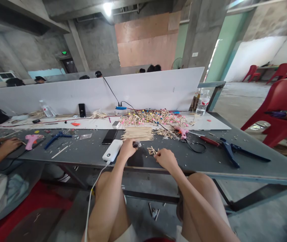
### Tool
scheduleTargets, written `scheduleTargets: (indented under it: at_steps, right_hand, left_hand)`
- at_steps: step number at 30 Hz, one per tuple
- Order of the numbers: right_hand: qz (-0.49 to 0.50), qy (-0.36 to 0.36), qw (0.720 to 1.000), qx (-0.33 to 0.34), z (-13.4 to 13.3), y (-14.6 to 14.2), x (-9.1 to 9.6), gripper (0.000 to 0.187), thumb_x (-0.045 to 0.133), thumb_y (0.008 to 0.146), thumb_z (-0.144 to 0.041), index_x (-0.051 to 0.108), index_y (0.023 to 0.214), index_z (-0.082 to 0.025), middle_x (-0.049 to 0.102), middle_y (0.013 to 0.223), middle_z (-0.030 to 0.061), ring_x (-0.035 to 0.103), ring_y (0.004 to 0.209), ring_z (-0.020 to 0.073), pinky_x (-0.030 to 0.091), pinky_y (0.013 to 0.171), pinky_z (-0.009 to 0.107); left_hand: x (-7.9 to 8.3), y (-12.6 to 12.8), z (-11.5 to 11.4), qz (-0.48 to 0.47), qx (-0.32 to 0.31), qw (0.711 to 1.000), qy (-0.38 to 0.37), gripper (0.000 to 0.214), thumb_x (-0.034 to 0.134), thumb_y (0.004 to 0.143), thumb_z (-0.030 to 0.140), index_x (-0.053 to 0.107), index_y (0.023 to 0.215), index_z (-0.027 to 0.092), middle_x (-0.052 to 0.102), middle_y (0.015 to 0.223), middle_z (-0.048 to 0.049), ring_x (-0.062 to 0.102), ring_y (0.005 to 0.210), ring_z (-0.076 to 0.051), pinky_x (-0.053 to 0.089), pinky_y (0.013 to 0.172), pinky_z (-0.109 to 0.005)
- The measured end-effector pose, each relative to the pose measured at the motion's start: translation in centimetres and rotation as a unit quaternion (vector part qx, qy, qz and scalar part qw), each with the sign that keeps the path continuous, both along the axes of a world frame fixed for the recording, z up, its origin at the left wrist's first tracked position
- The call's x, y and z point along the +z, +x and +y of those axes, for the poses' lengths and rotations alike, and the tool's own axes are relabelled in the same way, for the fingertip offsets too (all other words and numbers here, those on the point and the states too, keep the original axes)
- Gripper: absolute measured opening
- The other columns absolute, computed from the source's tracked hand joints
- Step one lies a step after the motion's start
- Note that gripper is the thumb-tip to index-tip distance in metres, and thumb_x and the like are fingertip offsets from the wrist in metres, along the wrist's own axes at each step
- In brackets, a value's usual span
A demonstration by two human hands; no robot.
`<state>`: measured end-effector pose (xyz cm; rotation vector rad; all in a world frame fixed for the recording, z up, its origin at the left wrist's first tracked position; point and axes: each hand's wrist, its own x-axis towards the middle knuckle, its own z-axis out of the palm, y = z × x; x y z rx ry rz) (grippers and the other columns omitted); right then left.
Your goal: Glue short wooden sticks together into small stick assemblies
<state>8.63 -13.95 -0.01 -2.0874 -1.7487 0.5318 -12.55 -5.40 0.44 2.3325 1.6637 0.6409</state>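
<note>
My left hand [127, 148] is closed around a small dark, shiny object [136, 144]; its kind is unclear. Fingers of my right hand [166, 158] pinch at the edge of a little cluster of short wooden sticks [152, 150] on the grey table. Just beyond both hands lies a row of long wooden sticks [137, 133], side by side. A white power bank [112, 150] with a cable is next to my left wrist, and a black phone [109, 136] lies behind it.
Behind the long sticks spreads a heap of sticks with coloured balls [153, 117]. Rightward are a pink glue gun [183, 131], red-handled pliers [210, 140] and blue cutters [230, 153]. At left, a co-worker's hand [11, 144] is near another pink glue gun [31, 142]. A white partition [93, 92] stands behind.
</note>
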Motion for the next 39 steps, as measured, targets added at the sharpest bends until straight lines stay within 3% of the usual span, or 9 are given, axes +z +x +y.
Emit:
scheduleTargets:
  at_steps: [6,11,14,18,20,25,33,39]
  right_hand:
    - [0.021,-0.005,1.0,0.002,-0.1,0.4,0.4,0.02,0.066,0.084,-0.03,0.08,0.075,-0.02,0.077,0.08,0.0137,0.07,0.072,0.0244,0.043,0.062,0.028]
    - [0.096,0.054,0.993,-0.037,-0.2,2.2,1.3,0.031,0.059,0.088,-0.037,0.075,0.067,-0.021,0.074,0.066,0.0075,0.068,0.061,0.0205,0.042,0.06,0.027]
    - [0.208,0.135,0.967,-0.052,-0.1,2.8,1.6,0.032,0.058,0.088,-0.043,0.071,0.069,-0.021,0.073,0.067,0.004,0.066,0.057,0.0178,0.045,0.059,0.026]
    - [0.335,0.189,0.923,-0.006,0.2,2.5,1.2,0.032,0.059,0.085,-0.05,0.069,0.079,-0.02,0.073,0.071,0.0039,0.064,0.054,0.0176,0.046,0.054,0.026]
    - [0.306,0.191,0.933,-0.003,0.4,2.3,0.9,0.027,0.06,0.085,-0.045,0.072,0.084,-0.02,0.073,0.072,0.0037,0.065,0.055,0.0176,0.046,0.057,0.026]
    - [0.12,0.168,0.978,-0.011,0.8,2.3,0.5,0.02,0.064,0.086,-0.034,0.078,0.093,-0.022,0.076,0.08,0.0049,0.069,0.074,0.0215,0.045,0.068,0.028]
    - [0.035,0.12,0.992,-0.014,1.0,1.4,0.6,0.014,0.064,0.087,-0.024,0.079,0.087,-0.023,0.078,0.086,0.0063,0.069,0.085,0.0221,0.041,0.07,0.027]
    - [-0.019,0.137,0.99,-0.002,1.1,2.4,0.4,0.018,0.059,0.085,-0.016,0.077,0.087,-0.021,0.077,0.09,0.0074,0.068,0.086,0.0221,0.038,0.069,0.027]
  left_hand:
    - [0.7,0.6,-0.6,-0.185,-0.016,0.983,-0.003,0.033,0.079,0.075,0.02,0.068,0.105,0.016,0.075,0.097,-0.0074,0.069,0.088,-0.021,0.052,0.081,-0.031]
    - [1.2,1.0,-1.5,-0.234,-0.053,0.971,0.002,0.035,0.083,0.074,0.034,0.066,0.099,0.017,0.073,0.088,-0.0043,0.068,0.081,-0.02,0.049,0.075,-0.029]
    - [1.7,1.6,-2.3,-0.245,-0.091,0.965,0.015,0.036,0.082,0.075,0.04,0.067,0.098,0.018,0.073,0.088,-0.0036,0.067,0.081,-0.02,0.049,0.074,-0.028]
    - [2.1,2.6,-3.4,-0.263,-0.152,0.952,0.032,0.034,0.084,0.074,0.034,0.068,0.101,0.019,0.073,0.092,-0.0034,0.067,0.084,-0.019,0.049,0.074,-0.026]
    - [2.1,2.9,-3.6,-0.264,-0.162,0.95,0.048,0.034,0.084,0.074,0.03,0.068,0.101,0.019,0.073,0.092,-0.0028,0.067,0.084,-0.019,0.048,0.075,-0.026]
    - [1.9,3.0,-3.3,-0.251,-0.142,0.955,0.071,0.03,0.083,0.074,0.026,0.068,0.099,0.019,0.073,0.092,-0.0024,0.067,0.084,-0.019,0.048,0.077,-0.027]
    - [1.7,3.3,-3.2,-0.23,-0.136,0.963,0.018,0.029,0.082,0.074,0.024,0.069,0.099,0.019,0.075,0.097,-0.0044,0.069,0.09,-0.021,0.051,0.08,-0.028]
    - [1.6,3.1,-3.2,-0.202,-0.122,0.972,0.013,0.027,0.082,0.075,0.026,0.069,0.098,0.019,0.075,0.097,-0.0052,0.069,0.091,-0.022,0.05,0.079,-0.029]
